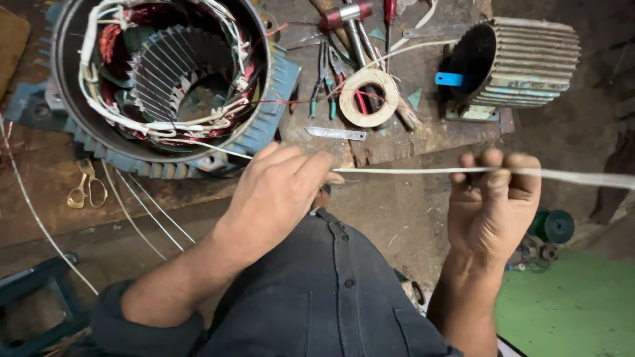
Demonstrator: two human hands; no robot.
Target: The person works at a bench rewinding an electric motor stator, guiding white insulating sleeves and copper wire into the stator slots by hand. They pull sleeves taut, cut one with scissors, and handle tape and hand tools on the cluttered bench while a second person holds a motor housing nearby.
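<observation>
White tape (403, 170) taut between left hand (278, 195), right hand (493, 205); bench edge near.

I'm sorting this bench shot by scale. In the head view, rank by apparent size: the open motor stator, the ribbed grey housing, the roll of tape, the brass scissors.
1. Open motor stator
2. Ribbed grey housing
3. Roll of tape
4. Brass scissors, though close to the tape roll, so that order is unsure.

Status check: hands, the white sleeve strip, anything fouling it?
Left hand and right hand both pinching white strip, taut between them. Stator beyond. Nothing across the strip.
</observation>
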